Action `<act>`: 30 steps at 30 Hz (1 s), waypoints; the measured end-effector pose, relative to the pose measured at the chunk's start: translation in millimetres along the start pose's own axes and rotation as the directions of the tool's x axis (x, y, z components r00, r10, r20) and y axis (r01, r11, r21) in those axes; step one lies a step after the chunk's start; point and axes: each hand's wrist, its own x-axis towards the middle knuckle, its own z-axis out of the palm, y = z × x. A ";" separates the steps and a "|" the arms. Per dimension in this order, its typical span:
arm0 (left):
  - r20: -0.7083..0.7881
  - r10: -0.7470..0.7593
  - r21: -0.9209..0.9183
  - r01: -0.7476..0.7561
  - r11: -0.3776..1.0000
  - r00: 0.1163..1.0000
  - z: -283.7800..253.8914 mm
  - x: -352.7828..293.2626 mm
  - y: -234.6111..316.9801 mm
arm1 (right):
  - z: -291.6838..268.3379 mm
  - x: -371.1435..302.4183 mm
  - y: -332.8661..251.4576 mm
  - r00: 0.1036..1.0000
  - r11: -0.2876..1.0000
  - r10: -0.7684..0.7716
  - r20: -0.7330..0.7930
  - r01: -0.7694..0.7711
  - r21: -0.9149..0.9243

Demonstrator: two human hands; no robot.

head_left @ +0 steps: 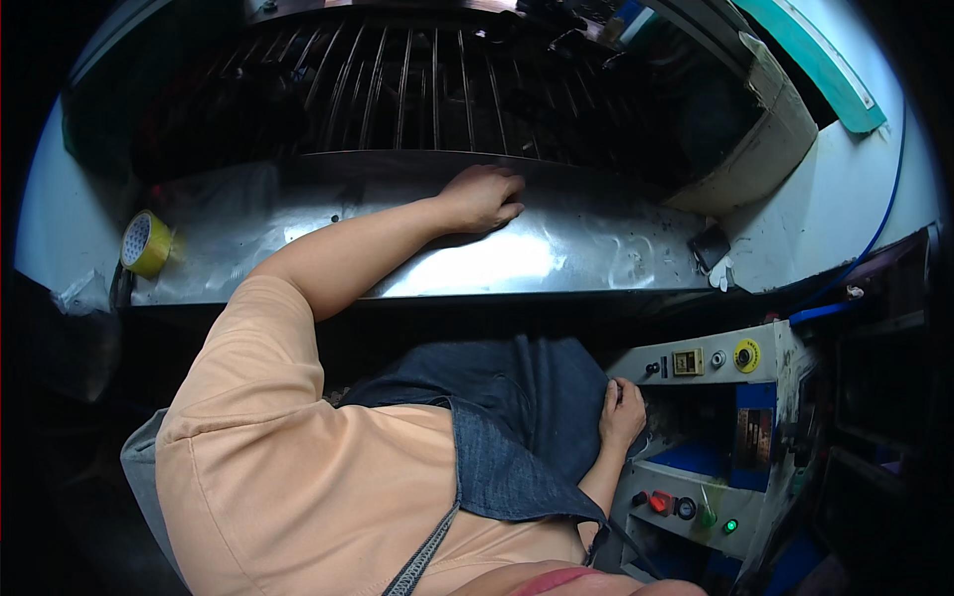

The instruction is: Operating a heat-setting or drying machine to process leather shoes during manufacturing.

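Observation:
My left hand (484, 199) rests on a shiny metal ledge (576, 228), with its arm stretched across from the left. Its fingers are curled in, and whatever may be inside them is hidden. Lower right, my right hand (623, 412) lies at the edge of my dark blue apron (537, 397), beside a grey control box (686, 360). The fingers of that hand are partly extended, and no object shows in them. Beyond the ledge, a row of thin metal bars (402, 89) runs back into a dark opening.
A yellow tape roll (147, 244) stands at the ledge's left end. A small dark object (710, 246) sits at its right end. The control box carries a yellow-ringed button (746, 355), a red knob (659, 503) and a lit green light (730, 525). Worn cardboard (765, 149) borders the opening.

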 end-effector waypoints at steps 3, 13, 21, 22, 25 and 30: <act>0.010 0.000 0.016 -0.001 1.000 1.000 -2.6 1.9 5.8 | 1.7 -2.2 4.7 1.000 1.000 -0.010 -0.027 0.011 0.015; 0.027 -0.010 0.000 0.010 1.000 1.000 -5.5 3.8 -1.2 | -0.9 0.9 -4.3 0.999 1.000 -0.024 -0.044 0.024 0.007; 0.020 -0.009 -0.028 0.009 1.000 1.000 -4.4 2.1 3.9 | -17.0 -5.0 5.3 1.000 0.947 -0.024 0.011 0.019 0.320; 0.036 -0.005 -0.043 0.007 0.999 0.999 -5.6 2.3 5.2 | -19.7 -7.3 4.6 1.000 0.944 -0.003 0.003 0.001 0.330; 0.023 0.008 -0.020 -0.007 1.000 1.000 -5.4 2.5 6.1 | -11.7 -6.7 9.6 0.998 0.972 -0.007 -0.054 0.020 0.233; 0.031 0.000 -0.030 0.001 1.000 1.000 -5.8 4.8 4.1 | -0.7 0.5 14.4 0.997 0.984 -0.029 -0.074 0.041 0.172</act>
